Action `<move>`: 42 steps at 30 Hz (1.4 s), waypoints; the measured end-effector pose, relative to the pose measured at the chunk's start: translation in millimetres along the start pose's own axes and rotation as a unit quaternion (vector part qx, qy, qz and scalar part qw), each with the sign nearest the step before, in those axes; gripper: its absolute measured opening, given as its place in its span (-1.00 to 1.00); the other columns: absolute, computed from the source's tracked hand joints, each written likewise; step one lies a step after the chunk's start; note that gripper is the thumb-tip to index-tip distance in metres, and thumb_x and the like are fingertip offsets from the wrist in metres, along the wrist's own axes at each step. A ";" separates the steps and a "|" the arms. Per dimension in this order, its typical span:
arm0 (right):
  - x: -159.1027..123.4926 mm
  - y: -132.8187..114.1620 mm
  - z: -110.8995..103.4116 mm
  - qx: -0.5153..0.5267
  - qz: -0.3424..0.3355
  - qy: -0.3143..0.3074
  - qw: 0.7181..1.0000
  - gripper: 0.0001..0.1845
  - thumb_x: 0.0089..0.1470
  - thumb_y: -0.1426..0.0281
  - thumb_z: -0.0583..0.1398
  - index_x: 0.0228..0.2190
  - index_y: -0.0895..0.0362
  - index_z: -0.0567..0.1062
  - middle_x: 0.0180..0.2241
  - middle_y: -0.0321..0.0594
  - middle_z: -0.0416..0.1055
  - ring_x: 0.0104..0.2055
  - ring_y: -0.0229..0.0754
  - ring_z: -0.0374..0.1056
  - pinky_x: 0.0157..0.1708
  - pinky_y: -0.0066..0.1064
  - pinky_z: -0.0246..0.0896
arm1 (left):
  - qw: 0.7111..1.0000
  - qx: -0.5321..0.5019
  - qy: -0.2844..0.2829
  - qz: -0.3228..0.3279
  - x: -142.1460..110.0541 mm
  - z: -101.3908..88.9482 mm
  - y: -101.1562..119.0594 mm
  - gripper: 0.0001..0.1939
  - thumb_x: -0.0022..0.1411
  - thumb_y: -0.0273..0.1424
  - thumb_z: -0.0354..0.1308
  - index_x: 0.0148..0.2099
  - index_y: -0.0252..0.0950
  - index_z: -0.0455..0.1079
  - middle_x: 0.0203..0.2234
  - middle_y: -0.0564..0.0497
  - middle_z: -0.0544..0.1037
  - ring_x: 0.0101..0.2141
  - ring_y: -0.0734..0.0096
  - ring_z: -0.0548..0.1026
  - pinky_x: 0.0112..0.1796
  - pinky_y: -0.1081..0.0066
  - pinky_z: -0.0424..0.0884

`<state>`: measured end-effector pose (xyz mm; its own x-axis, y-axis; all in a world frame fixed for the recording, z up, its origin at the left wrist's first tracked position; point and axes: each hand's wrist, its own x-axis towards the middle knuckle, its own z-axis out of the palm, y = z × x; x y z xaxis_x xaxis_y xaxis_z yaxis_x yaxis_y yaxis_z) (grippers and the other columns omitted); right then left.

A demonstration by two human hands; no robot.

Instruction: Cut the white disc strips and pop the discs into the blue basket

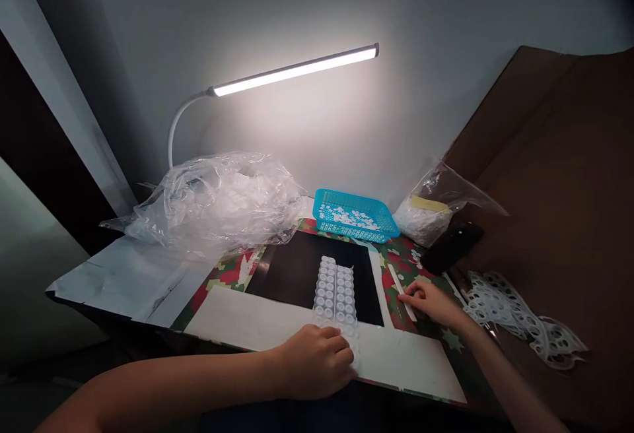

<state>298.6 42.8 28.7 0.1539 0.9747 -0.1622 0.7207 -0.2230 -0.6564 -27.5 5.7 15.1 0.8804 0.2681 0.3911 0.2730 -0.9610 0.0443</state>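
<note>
My left hand (317, 360) rests at the table's front edge, its fingers curled over the near end of a translucent white sheet of round cups (335, 294). That sheet has two halves of cup rows and lies partly on a black mat (292, 268) and partly on a white board (238, 321). To the right, my right hand (428, 302) has thumb and forefinger pinched together over a narrow white strip (396, 278). Whether the fingertips hold the strip or some small piece is too small to tell.
A blue basket (356, 228) with small white discs stands at the back. Clear plastic bags (222, 202) pile up at left beneath a lit lamp (297, 70). At right are a bag of white pieces (421, 222), a black object (452, 247), punched white scraps (520, 321) and cardboard (564, 175).
</note>
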 end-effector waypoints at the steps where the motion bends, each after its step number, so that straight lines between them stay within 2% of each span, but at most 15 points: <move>1: -1.4 -0.4 1.3 0.011 0.007 -0.027 1.000 -0.61 -0.22 0.09 0.26 -0.62 0.13 0.30 -0.77 -0.43 0.13 -0.72 -0.35 0.03 -0.70 -0.51 -0.22 | 1.000 -0.013 -0.009 -0.006 0.7 -4.0 -1.8 -0.71 0.29 -0.21 -0.03 -0.35 -0.31 0.30 -0.46 0.02 0.50 -0.41 0.41 0.48 -0.49 0.48 0.35; 3: -4.0 -6.6 3.6 0.038 0.012 -0.075 0.996 -0.55 -0.22 0.04 0.26 -0.64 0.13 0.27 -0.77 -0.47 0.07 -0.72 -0.40 -0.05 -0.71 -0.53 -0.29 | 0.999 -0.035 -0.025 -0.010 2.4 -12.0 -7.3 -0.68 0.26 -0.15 0.00 -0.35 -0.30 0.32 -0.47 0.02 0.50 -0.45 0.42 0.47 -0.50 0.47 0.33; 6: -7.1 -27.1 6.2 0.095 -0.002 -0.136 0.986 -0.53 -0.15 -0.01 0.23 -0.58 0.14 0.28 -0.74 -0.51 0.02 -0.71 -0.43 -0.12 -0.72 -0.55 -0.32 | 0.998 -0.050 -0.027 -0.002 6.7 -19.4 -19.3 -0.73 0.27 -0.21 0.02 -0.33 -0.31 0.33 -0.44 0.00 0.51 -0.42 0.42 0.46 -0.43 0.46 0.35; 10: -1.4 -60.5 18.2 0.181 -0.056 -0.156 0.970 -0.54 -0.11 -0.01 0.23 -0.51 0.12 0.27 -0.66 -0.51 0.01 -0.67 -0.44 -0.13 -0.70 -0.57 -0.24 | 0.999 -0.045 -0.012 0.004 17.5 -16.9 -39.2 -0.75 0.28 -0.24 0.00 -0.20 -0.32 0.34 -0.24 -0.06 0.50 -0.26 0.34 0.46 -0.26 0.39 0.36; 15: 33.0 -84.3 53.6 0.272 -0.127 -0.097 0.949 -0.50 -0.17 -0.04 0.26 -0.52 0.12 0.27 -0.67 -0.50 0.01 -0.67 -0.43 -0.09 -0.70 -0.56 -0.22 | 1.000 -0.014 -0.021 0.005 27.6 -0.5 -58.9 -0.83 0.28 -0.31 -0.01 -0.23 -0.30 0.30 -0.26 -0.05 0.48 -0.26 0.34 0.43 -0.26 0.37 0.33; 19: 62.0 -90.4 83.7 0.335 -0.159 0.013 0.928 -0.50 -0.13 -0.06 0.22 -0.51 0.08 0.22 -0.67 -0.50 0.00 -0.70 -0.43 -0.10 -0.73 -0.55 -0.22 | 0.999 -0.053 -0.008 -0.001 26.5 10.2 -66.1 -0.88 0.26 -0.37 -0.03 -0.21 -0.29 0.28 -0.22 -0.02 0.47 -0.22 0.36 0.42 -0.20 0.37 0.32; 22: 68.4 -91.7 98.0 0.356 -0.169 0.085 0.915 -0.56 -0.07 0.00 0.21 -0.49 0.06 0.20 -0.68 -0.52 -0.02 -0.72 -0.41 -0.10 -0.75 -0.54 -0.21 | 0.995 -0.099 -0.001 -0.017 25.0 11.2 -69.3 -0.87 0.22 -0.40 -0.01 -0.19 -0.29 0.29 -0.18 -0.02 0.47 -0.16 0.36 0.41 -0.10 0.35 0.30; 24: 63.8 -91.9 100.7 0.355 -0.172 0.114 0.912 -0.61 -0.05 0.08 0.24 -0.51 0.06 0.21 -0.68 -0.51 0.01 -0.71 -0.41 -0.06 -0.74 -0.53 -0.14 | 0.992 -0.120 0.001 -0.035 23.9 9.3 -71.6 -0.81 0.21 -0.40 -0.01 -0.12 -0.30 0.29 -0.12 -0.06 0.46 -0.09 0.32 0.39 0.01 0.30 0.24; 26: 54.8 -92.3 98.2 0.327 -0.179 0.121 0.920 -0.69 -0.04 0.18 0.27 -0.52 0.08 0.29 -0.66 -0.45 0.15 -0.67 -0.37 0.08 -0.69 -0.53 0.01 | 0.990 -0.128 -0.005 -0.064 21.9 7.2 -74.4 -0.67 0.21 -0.35 0.00 0.02 -0.33 0.26 0.03 -0.13 0.38 0.06 0.19 0.30 0.11 0.19 0.13; 28: 45.3 -92.7 92.9 0.244 -0.211 0.100 0.941 -0.82 0.01 0.24 0.25 -0.46 0.09 0.43 -0.54 -0.31 0.38 -0.54 -0.27 0.31 -0.57 -0.48 0.22 | 0.987 -0.128 -0.018 -0.097 19.4 7.0 -77.4 -0.50 0.23 -0.26 -0.01 0.17 -0.37 0.15 0.17 -0.21 0.23 0.18 0.03 0.12 0.15 0.06 0.04; 30: 38.5 -91.6 87.7 0.153 -0.272 0.078 0.947 -0.88 0.07 0.30 0.21 -0.36 0.08 0.51 -0.39 -0.21 0.50 -0.37 -0.16 0.43 -0.37 -0.40 0.35 | 0.984 -0.129 -0.034 -0.118 17.3 9.7 -80.2 -0.40 0.24 -0.19 -0.03 0.24 -0.39 0.06 0.22 -0.25 0.12 0.23 -0.07 -0.01 0.16 -0.01 0.02; 33: 35.0 -86.7 83.9 0.101 -0.362 0.026 0.926 -0.84 0.14 0.38 0.16 -0.24 0.04 0.52 -0.27 -0.21 0.52 -0.24 -0.14 0.46 -0.22 -0.36 0.38 | 0.983 -0.130 -0.040 -0.124 16.1 17.0 -82.5 -0.38 0.23 -0.16 -0.04 0.23 -0.42 0.10 0.19 -0.28 0.18 0.23 -0.11 -0.02 0.16 -0.02 0.03; 36: 35.9 -82.7 84.6 0.080 -0.408 -0.008 0.909 -0.79 0.16 0.46 0.13 -0.19 0.02 0.49 -0.23 -0.20 0.52 -0.20 -0.14 0.45 -0.19 -0.37 0.39 | 0.984 -0.123 -0.029 -0.125 16.9 20.8 -82.4 -0.39 0.21 -0.16 -0.03 0.20 -0.44 0.14 0.15 -0.30 0.25 0.22 -0.12 0.03 0.16 -0.02 0.03; 42: 37.3 -85.0 87.7 0.054 -0.429 0.019 0.901 -0.81 0.13 0.51 0.15 -0.22 0.04 0.49 -0.29 -0.22 0.51 -0.28 -0.20 0.46 -0.25 -0.43 0.40 | 0.982 -0.133 -0.043 -0.127 18.2 14.2 -80.6 -0.39 0.23 -0.17 -0.04 0.23 -0.44 0.10 0.18 -0.29 0.20 0.22 -0.11 0.00 0.16 -0.02 0.04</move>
<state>183.8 96.7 13.8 -0.4038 0.7881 0.4645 0.5154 0.6155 -0.5963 -28.0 89.0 5.6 0.8298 0.4949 0.2578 0.3869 -0.8431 0.3735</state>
